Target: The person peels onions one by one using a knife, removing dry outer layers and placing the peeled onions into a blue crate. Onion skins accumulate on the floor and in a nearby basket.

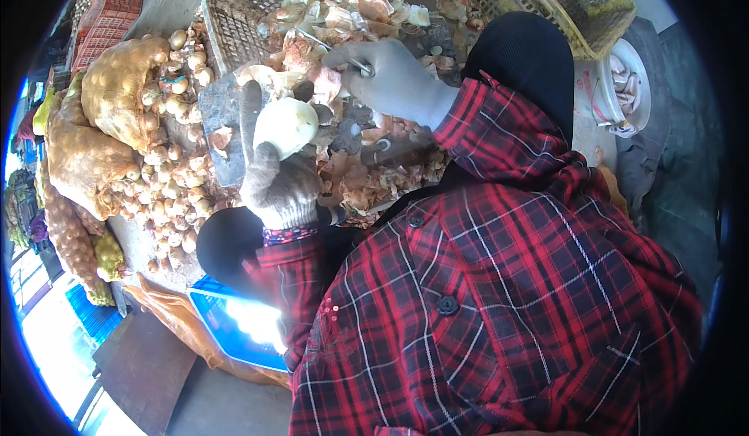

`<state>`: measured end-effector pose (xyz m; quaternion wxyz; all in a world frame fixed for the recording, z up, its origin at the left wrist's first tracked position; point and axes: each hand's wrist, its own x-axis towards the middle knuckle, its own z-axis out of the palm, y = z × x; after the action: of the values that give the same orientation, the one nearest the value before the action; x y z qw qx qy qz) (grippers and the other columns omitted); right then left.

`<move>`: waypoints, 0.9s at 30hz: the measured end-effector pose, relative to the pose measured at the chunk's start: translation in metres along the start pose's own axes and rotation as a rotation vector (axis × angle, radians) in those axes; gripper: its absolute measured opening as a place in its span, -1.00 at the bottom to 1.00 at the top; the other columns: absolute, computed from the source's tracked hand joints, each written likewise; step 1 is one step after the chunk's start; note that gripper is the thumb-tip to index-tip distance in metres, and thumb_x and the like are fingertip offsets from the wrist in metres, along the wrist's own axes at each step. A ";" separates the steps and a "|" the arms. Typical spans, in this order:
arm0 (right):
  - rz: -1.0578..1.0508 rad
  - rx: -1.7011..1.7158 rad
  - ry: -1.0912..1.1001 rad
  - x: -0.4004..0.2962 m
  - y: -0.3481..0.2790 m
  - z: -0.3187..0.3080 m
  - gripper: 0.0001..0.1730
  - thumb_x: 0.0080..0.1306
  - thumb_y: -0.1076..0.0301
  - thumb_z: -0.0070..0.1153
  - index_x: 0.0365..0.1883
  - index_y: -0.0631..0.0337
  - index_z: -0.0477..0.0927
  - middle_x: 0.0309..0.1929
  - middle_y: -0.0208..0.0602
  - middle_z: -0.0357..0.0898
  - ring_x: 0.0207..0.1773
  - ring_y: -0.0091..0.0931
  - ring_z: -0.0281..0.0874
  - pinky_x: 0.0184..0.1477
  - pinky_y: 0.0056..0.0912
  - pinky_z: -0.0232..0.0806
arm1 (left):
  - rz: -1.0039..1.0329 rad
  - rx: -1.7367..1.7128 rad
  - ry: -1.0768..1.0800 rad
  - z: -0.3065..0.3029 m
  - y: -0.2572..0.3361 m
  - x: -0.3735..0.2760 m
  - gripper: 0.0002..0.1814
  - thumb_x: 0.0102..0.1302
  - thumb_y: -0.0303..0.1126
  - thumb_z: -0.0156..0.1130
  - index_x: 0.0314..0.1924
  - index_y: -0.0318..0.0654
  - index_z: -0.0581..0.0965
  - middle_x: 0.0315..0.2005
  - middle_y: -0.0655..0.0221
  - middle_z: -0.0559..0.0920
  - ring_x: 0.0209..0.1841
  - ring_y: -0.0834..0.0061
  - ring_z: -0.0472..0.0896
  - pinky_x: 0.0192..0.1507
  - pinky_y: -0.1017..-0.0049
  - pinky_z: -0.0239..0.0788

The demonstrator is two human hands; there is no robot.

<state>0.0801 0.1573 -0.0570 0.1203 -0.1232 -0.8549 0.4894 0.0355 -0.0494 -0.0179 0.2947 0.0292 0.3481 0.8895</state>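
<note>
A peeled white onion (286, 127) rests in my left hand (281, 178), which wears a knit glove with dark fingers; thumb and fingers are around it. My right hand (389, 79), in a pale grey glove, grips a small knife (315, 39) whose thin blade points up and to the left. The right hand is apart from the onion, above it and to its right. Below both hands lies a dark board (221, 158) strewn with onion skins (345, 175). A loose piece of skin (220, 140) sits on the board's left part.
Unpeeled onions (169, 187) lie heaped at left beside full mesh sacks (88, 155). A plastic crate (234, 32) and a yellow crate (597, 12) stand at the far side. At right is a white bucket (591, 94); a blue crate (225, 333) is at lower left.
</note>
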 end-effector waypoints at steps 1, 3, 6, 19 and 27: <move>-0.032 0.021 -0.009 -0.003 -0.009 -0.002 -0.59 0.24 0.30 0.19 0.08 0.07 0.59 -0.10 -0.18 0.68 -0.15 -0.29 0.68 -0.07 -0.28 0.52 | -0.020 -0.082 0.045 -0.001 -0.001 0.001 -0.12 0.19 -0.41 0.32 0.45 -0.32 0.09 0.11 -0.01 0.50 0.14 0.04 0.53 0.15 0.16 0.45; -0.116 -0.058 -0.035 -0.009 -0.020 0.000 -0.55 0.24 0.33 0.17 0.13 0.06 0.55 -0.12 -0.19 0.69 -0.20 -0.29 0.69 -0.12 -0.25 0.53 | -0.035 -0.093 0.025 0.007 -0.005 0.006 -0.27 0.28 -0.37 0.24 0.39 -0.36 0.18 0.14 -0.01 0.49 0.15 0.05 0.52 0.16 0.14 0.44; -0.177 -0.304 -0.145 -0.017 -0.039 0.005 -0.45 0.24 0.34 0.14 0.24 0.01 0.44 -0.32 -0.18 0.68 -0.35 -0.27 0.68 -0.27 -0.20 0.50 | -0.034 -0.140 0.030 0.004 -0.012 0.008 -0.42 0.29 -0.37 0.23 0.26 -0.43 0.33 0.12 0.01 0.51 0.17 0.05 0.49 0.14 0.05 0.43; -0.107 -0.245 -0.114 -0.014 -0.032 0.003 -0.50 0.24 0.28 0.14 0.20 0.02 0.49 -0.34 -0.19 0.66 -0.32 -0.21 0.67 -0.23 -0.21 0.50 | -0.049 -0.145 0.137 0.005 -0.016 0.005 -0.34 0.27 -0.39 0.26 0.34 -0.37 0.29 0.13 0.08 0.51 0.14 0.17 0.53 0.24 0.19 0.36; 0.215 -0.377 -0.194 0.006 -0.023 -0.005 -0.53 0.33 0.27 0.11 0.22 0.09 0.48 -0.27 -0.12 0.67 -0.21 -0.27 0.69 -0.14 -0.24 0.50 | 0.039 -0.034 0.057 0.015 -0.016 0.003 -0.26 0.18 -0.28 0.34 0.30 -0.45 0.31 0.09 0.01 0.53 0.16 0.09 0.51 0.18 0.11 0.39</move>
<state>0.0734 0.1519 -0.0344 -0.0404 -0.1860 -0.9208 0.3405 0.0450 -0.0288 -0.0174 0.2680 0.0055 0.3405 0.9012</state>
